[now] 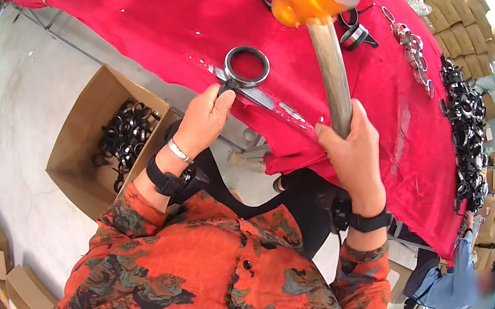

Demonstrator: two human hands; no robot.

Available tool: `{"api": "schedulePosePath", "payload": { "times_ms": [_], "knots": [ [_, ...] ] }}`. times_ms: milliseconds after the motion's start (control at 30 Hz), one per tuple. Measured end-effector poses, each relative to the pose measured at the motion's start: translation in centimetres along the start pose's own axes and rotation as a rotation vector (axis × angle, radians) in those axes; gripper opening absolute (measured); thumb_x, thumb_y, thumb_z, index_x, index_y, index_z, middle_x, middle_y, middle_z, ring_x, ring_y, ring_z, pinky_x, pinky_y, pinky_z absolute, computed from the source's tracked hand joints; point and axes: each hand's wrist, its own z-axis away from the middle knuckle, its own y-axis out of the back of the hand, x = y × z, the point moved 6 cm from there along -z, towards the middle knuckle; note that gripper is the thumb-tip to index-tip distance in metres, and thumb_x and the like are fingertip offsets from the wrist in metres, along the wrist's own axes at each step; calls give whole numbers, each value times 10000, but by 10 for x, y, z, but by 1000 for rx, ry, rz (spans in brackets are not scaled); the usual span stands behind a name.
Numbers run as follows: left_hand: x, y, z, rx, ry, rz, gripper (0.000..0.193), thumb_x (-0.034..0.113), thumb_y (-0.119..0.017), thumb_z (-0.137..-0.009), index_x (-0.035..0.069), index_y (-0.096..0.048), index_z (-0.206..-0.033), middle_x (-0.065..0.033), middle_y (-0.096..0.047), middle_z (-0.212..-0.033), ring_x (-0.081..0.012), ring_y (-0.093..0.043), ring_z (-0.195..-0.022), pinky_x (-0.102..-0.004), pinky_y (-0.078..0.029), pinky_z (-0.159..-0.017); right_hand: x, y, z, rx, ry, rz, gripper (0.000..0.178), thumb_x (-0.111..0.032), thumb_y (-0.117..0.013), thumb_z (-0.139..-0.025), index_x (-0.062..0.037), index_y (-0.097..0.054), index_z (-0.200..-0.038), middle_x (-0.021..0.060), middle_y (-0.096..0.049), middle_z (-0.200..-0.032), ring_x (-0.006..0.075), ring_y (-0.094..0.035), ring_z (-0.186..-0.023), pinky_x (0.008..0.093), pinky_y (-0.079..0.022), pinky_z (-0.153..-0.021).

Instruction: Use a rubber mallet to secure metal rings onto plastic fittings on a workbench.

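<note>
My left hand [206,117] is closed on the short black tab of a ring-shaped part [245,82], black with a silvery band. The ring rests on or just above a flat metal bar [258,96] near the front edge of the red-covered table [176,31]. My right hand [355,147] grips the wooden handle of a mallet [331,65], close to its lower end. The mallet's translucent orange head is raised beyond the ring, to its right, slightly blurred and apart from it.
An open cardboard box [74,149] holding several black ring parts stands left of my knees. More black parts [465,115] are heaped along the table's right side, near a row of silvery rings [414,51]. A co-worker in a blue sleeve [454,278] is at the right.
</note>
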Motion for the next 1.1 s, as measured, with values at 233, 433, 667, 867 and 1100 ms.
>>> {"api": "schedulePosePath", "payload": {
  "times_ms": [233,433,667,867,1100],
  "knots": [
    [0,0,-3,-80,-13,88,314,263,-477,-989,5,-522,-816,-23,-533,-659,-112,-519,-636,-280,-431,-614,37,-26,8,-325,-253,-297,303,-114,-685,-782,6,-507,-996,8,-485,-619,80,-466,-455,247,-376,-412],
    [40,7,7,124,-395,-272,196,173,-608,-875,-4,-553,-811,-81,-582,-766,-221,-564,-765,-347,-432,-734,78,-51,72,-173,-273,-517,302,-172,-730,-758,-4,-541,-924,18,-522,-633,84,-486,-508,262,-402,-460],
    [81,2,33,235,-863,-727,198,129,-705,-727,-2,-587,-817,-121,-616,-907,-318,-576,-949,-433,-403,-855,99,-88,87,-124,-214,-697,281,-133,-720,-784,-23,-549,-977,-9,-528,-686,73,-483,-558,254,-410,-510],
    [81,-3,39,249,-843,-783,225,138,-722,-696,14,-604,-842,-104,-621,-920,-303,-578,-974,-451,-397,-903,108,-102,87,-194,-247,-865,288,-136,-726,-779,-33,-547,-980,-15,-518,-693,61,-470,-550,240,-395,-494],
    [77,7,52,181,-719,-617,153,11,-630,-744,-25,-606,-890,-171,-612,-1000,-329,-583,-983,-422,-433,-905,113,-105,85,-208,-277,-874,358,-134,-724,-776,-11,-553,-1066,-6,-533,-718,69,-492,-577,248,-415,-513]
  ]
}}
